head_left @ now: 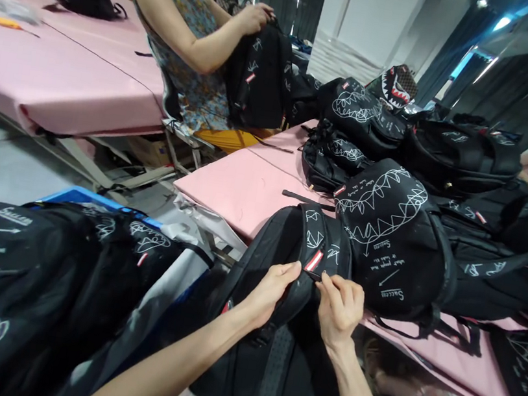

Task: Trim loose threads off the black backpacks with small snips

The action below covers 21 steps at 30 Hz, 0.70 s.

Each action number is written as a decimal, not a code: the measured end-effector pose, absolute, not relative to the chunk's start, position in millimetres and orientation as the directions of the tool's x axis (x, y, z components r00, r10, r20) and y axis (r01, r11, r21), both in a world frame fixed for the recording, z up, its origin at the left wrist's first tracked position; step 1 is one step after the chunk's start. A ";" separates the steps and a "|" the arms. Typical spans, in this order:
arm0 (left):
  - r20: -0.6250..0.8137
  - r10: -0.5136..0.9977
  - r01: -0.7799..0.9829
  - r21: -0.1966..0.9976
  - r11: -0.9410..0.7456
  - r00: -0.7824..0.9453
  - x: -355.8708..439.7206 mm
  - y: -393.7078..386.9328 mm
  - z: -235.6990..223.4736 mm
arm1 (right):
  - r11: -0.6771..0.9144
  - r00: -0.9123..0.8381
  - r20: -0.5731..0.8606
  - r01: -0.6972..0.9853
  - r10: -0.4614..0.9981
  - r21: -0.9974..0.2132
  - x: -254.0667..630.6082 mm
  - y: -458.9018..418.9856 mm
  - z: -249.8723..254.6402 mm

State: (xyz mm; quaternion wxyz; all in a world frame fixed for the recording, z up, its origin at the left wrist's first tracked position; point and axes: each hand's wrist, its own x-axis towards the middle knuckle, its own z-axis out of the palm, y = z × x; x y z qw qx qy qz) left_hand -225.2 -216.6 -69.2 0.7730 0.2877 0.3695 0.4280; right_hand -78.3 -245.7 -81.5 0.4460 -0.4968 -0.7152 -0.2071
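Note:
A black backpack [240, 365] stands on my lap with its back panel and shoulder straps toward me. White scribbles and a red-and-white label [314, 261] mark its shoulder strap [311, 231]. My left hand [275, 291] is closed on the strap's edge just below the label, thumb on top. My right hand [340, 307] pinches the same strap on the other side, fingers curled. The two hands are a short way apart, with a narrow dark piece of the strap between them. Exactly what the right fingertips hold is partly hidden.
Black backpacks with white drawings [386, 235] are heaped on the pink table [241, 182] ahead and right. More backpacks [37, 271] fill a blue-rimmed bin at left. Across the table another person [187, 43] handles a backpack [262, 73]. A second pink table [79, 74] stands behind left.

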 end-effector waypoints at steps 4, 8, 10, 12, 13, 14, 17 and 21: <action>-0.336 0.871 -0.446 0.758 0.475 0.358 -230.5 -215.0 -67.9 | 0.410 0.092 0.768 0.802 0.634 -0.435 -69.6 -245.3 -81.2; -0.325 0.862 -0.429 0.764 0.482 0.389 -245.4 -209.7 -67.1 | 0.443 0.127 0.636 0.614 0.761 -0.653 -47.7 -217.8 -79.5; -0.328 0.857 -0.422 0.764 0.488 0.398 -254.1 -206.9 -67.2 | 0.506 0.011 0.616 0.561 0.787 -0.656 -40.3 -196.9 -77.8; -0.333 0.852 -0.418 0.761 0.496 0.405 -262.2 -204.7 -67.8 | 0.563 -0.088 0.613 0.514 0.785 -0.647 -38.8 -176.9 -75.6; -0.334 0.849 -0.416 0.760 0.499 0.409 -265.8 -203.9 -68.3 | 0.586 -0.133 0.610 0.491 0.781 -0.644 -40.0 -168.4 -74.3; -0.335 0.848 -0.414 0.760 0.501 0.411 -269.0 -203.2 -68.8 | 0.608 -0.180 0.605 0.467 0.776 -0.642 -42.0 -160.9 -73.1; -0.349 0.843 -0.412 0.754 0.512 0.410 -276.9 -201.4 -70.6 | 0.659 -0.307 0.585 0.401 0.751 -0.636 -49.2 -144.9 -69.7; -0.374 0.830 -0.408 0.739 0.536 0.413 -283.8 -198.4 -71.7 | 0.701 -0.401 0.577 0.358 0.712 -0.617 -54.3 -132.8 -67.3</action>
